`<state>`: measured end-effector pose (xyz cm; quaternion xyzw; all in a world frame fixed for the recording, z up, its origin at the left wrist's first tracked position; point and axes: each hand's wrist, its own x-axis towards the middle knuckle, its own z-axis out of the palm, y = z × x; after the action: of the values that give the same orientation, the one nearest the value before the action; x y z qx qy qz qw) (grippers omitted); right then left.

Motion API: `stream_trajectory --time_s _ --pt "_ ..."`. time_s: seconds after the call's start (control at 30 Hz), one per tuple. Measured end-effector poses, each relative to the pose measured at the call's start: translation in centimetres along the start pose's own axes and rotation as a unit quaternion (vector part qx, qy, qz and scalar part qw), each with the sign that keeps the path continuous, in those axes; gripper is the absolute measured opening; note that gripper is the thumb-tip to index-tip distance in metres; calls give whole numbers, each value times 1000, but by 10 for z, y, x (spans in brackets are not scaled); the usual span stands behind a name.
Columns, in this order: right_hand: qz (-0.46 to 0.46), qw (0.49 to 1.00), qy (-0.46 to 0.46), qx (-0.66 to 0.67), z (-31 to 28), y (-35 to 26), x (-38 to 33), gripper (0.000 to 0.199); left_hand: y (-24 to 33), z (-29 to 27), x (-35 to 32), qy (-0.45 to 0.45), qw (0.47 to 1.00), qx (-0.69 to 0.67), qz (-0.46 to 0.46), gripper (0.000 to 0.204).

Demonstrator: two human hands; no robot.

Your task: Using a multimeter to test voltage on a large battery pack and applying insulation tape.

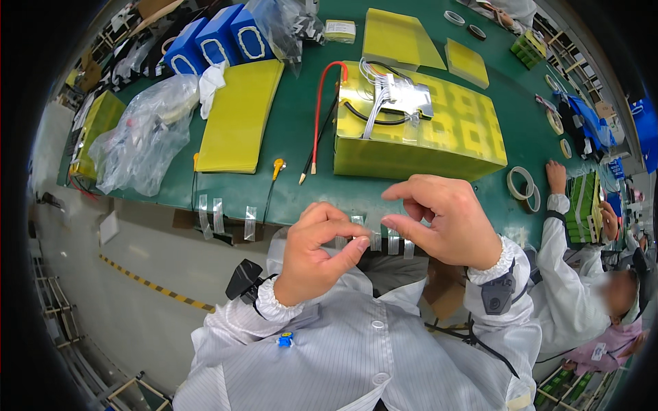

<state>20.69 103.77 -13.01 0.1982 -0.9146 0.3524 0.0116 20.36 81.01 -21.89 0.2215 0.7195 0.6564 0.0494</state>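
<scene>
Green worktop [295, 130] is running right across the view, bending at the rim, and a big yellow-clad block [439, 137] is sitting on it, just beyond the right hand [449, 219]. White wires [384, 89] are bunching on top of it, and a red cable [318, 123] is looping off its left side to the tabletop. Now the hands: both are hovering by the near edge, in front of the block. Over here the left hand [312, 250] is pressing thumb and forefinger together at the tips; whether anything thin is sitting between them, I cannot tell. Meanwhile the right hand is curving, thumb and forefinger standing apart. Close by, clear tape strips [393, 241] are hanging off the edge. Yellow sheets [240, 116] are lying stacked on the left beside a crumpled clear bag [147, 130], while tape rolls [510, 186] are resting to the right.
</scene>
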Motion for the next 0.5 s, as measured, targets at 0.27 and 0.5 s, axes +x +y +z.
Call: stream_trajectory --time_s 0.27,0.5 --pt "-25 999 10 -22 1 -11 10 17 1 -3 0 12 998 59 36 15" --pt "-57 998 -1 17 8 -9 10 11 -1 -4 1 30 997 54 52 16"
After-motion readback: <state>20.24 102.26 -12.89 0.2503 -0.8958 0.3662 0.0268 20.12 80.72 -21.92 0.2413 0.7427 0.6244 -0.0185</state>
